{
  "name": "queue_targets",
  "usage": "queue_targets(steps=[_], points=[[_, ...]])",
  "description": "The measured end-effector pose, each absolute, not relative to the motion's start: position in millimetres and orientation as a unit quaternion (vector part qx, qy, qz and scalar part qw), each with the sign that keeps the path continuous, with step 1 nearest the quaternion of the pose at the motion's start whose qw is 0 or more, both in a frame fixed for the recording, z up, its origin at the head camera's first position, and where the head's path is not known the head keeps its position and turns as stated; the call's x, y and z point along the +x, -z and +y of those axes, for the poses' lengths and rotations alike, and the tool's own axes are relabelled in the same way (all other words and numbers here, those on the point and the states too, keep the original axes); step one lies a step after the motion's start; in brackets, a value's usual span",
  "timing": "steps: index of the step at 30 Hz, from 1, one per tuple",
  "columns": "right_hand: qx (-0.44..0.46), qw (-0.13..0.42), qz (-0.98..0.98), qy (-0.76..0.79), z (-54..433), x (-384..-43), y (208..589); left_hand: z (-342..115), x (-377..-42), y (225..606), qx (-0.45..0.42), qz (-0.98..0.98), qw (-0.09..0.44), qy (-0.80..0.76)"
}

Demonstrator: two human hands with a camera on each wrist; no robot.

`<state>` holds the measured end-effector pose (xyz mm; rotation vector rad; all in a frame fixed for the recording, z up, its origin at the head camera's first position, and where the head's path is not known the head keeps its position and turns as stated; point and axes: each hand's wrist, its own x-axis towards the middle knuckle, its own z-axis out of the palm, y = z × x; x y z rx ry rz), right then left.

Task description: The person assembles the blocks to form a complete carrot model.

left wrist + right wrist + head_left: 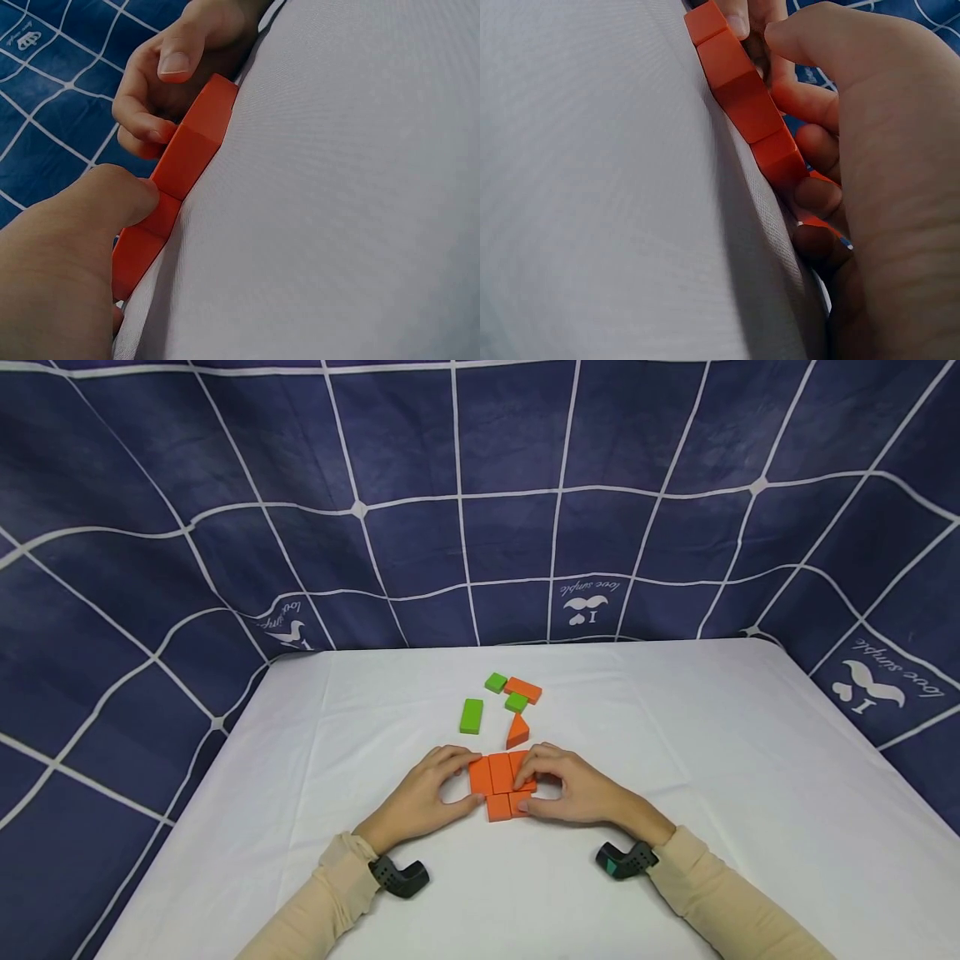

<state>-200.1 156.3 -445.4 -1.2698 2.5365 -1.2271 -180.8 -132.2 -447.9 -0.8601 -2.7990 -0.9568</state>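
Observation:
Several orange blocks (500,774) lie side by side in a compact group on the white cloth, three in the upper row and two in the lower. My left hand (422,797) grips the upper-left block (480,777), thumb against its near edge and fingers at its far corner. From the right, my right hand (573,785) curls its fingers over the upper-right block (519,762) and partly hides it. The right thumb (180,56) is raised above the lower blocks in the left wrist view. Orange block sides (739,86) show between the hands in the right wrist view.
Beyond the group stand an orange triangular block (517,731), a long green block (471,716), two small green blocks (496,682) and an orange rectangular block (523,690). A dark blue checked cloth (510,535) hangs behind and beside the table (675,718).

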Motion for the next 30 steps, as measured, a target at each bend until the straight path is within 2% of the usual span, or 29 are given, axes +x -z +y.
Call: queue_targets(steps=[20,30], points=[[-0.404,0.041,0.817,0.410,156.8,-202.2,446.4,-133.4,-181.0,447.2,-0.281,-0.907,0.029,0.312],[-0.411,0.033,0.812,0.414,156.9,-203.0,446.7,-133.3,-181.7,448.4,-0.285,-0.906,0.035,0.311]])
